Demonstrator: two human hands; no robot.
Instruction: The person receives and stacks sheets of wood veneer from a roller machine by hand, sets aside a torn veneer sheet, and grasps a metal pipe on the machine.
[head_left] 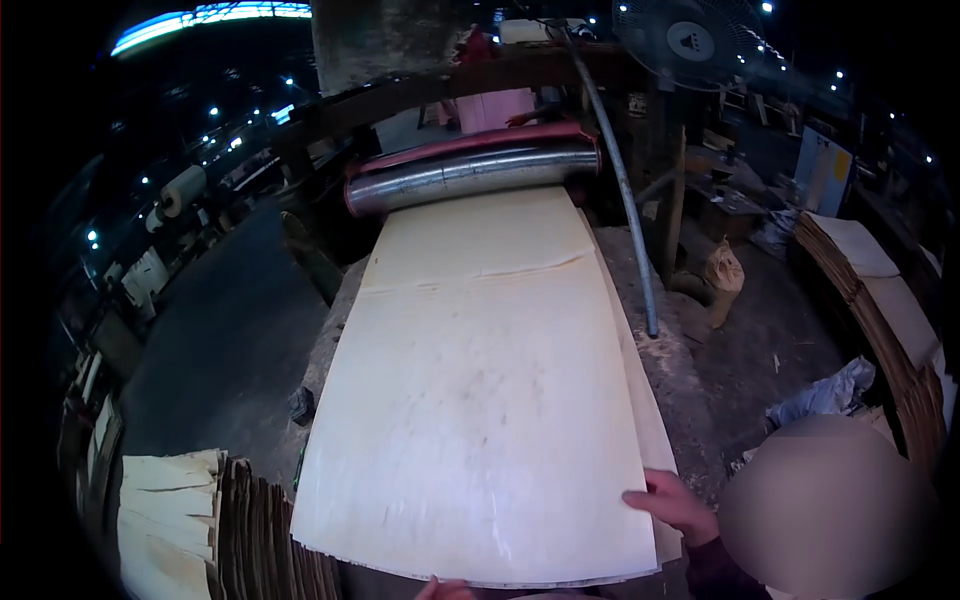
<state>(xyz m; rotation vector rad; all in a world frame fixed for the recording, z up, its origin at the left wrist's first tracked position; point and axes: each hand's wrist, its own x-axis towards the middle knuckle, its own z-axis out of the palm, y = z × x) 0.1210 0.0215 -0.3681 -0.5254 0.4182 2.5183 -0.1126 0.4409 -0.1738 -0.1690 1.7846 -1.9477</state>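
A large pale wood veneer sheet (470, 390) stretches from the metal roller (480, 175) down toward me, with a crack across its far part and dark specks in the middle. Another sheet (655, 440) peeks out beneath its right side. At the near right edge, my right hand (680, 505) is closed on the veneer, thumb over the top face; its other fingers are partly hidden. Low in the view, my left hand (445, 590) pinches the near edge of the veneer, mostly cut off by the frame.
Stacked veneer (170, 520) stands at lower left, and a taller stack (880, 310) at right. A slanted metal pipe (620, 180) runs beside the roller. A fan (690, 40) hangs above. Beyond the roller is a person in pink (495, 108). A blurred round patch covers the lower right.
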